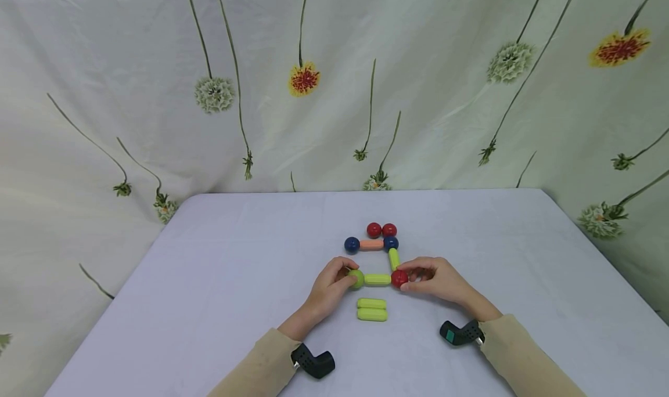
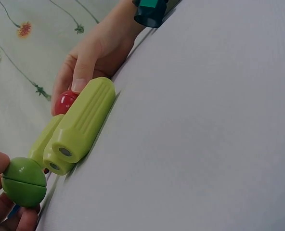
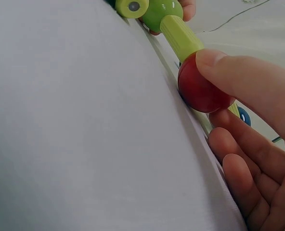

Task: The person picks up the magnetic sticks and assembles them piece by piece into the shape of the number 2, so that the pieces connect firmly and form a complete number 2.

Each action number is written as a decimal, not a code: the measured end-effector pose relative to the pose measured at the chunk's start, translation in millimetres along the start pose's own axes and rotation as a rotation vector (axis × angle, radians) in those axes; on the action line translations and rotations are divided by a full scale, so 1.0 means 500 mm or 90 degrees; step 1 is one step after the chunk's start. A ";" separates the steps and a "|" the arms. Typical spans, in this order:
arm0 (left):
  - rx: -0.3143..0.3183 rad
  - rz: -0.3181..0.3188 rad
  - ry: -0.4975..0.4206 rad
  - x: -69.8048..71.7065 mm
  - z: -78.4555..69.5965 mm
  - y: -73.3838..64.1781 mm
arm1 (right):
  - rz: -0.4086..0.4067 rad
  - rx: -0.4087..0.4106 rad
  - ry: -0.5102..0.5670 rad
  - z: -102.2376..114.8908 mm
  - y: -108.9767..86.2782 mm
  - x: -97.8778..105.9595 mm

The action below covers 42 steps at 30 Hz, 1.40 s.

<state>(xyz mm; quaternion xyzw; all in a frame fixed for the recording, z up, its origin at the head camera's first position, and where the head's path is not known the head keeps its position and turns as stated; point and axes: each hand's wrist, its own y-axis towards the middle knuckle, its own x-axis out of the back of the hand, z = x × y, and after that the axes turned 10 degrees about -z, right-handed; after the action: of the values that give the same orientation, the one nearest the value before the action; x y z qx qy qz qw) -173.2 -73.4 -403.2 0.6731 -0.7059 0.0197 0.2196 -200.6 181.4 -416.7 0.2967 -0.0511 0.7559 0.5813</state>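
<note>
My left hand (image 1: 330,285) pinches a green ball (image 2: 24,182) between thumb and fingers. A red ball (image 3: 203,85) is pinched by my right hand (image 1: 440,282), its thumb lying over the top. Between the two balls runs a yellow-green rod (image 1: 377,280), meeting both. A second yellow-green rod (image 1: 394,259) leads from the red ball to a dark blue ball (image 1: 391,243). From there an orange rod (image 1: 371,245) reaches another dark blue ball (image 1: 352,245) on the left. In the left wrist view, loose rods show round metal spots on their ends.
Two loose yellow-green rods (image 1: 372,309) lie side by side on the white-covered table (image 1: 225,281), nearer me than the joined pieces. Two red balls (image 1: 381,230) sit together behind the blue balls. A flowered cloth (image 1: 324,124) hangs beyond the table's far edge.
</note>
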 end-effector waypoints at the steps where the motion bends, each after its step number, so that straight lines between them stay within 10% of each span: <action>1: -0.001 0.000 0.000 0.000 -0.001 0.000 | 0.000 0.001 0.000 -0.009 0.001 -0.002; 12: -0.007 0.002 0.002 0.000 0.001 0.002 | -0.010 0.008 0.016 -0.077 0.010 -0.008; 30: 0.004 0.051 -0.014 0.013 0.018 0.013 | -0.007 0.017 0.012 -0.038 0.004 -0.005; 42: -0.019 0.108 -0.037 0.015 0.107 0.041 | 0.005 0.020 0.020 -0.069 0.010 -0.005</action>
<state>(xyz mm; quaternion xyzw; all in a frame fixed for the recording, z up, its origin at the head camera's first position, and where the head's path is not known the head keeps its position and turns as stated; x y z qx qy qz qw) -207.8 -95.6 -443.4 0.6079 -0.7666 0.0080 0.2066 -218.2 192.3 -444.9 0.2936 -0.0310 0.7636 0.5742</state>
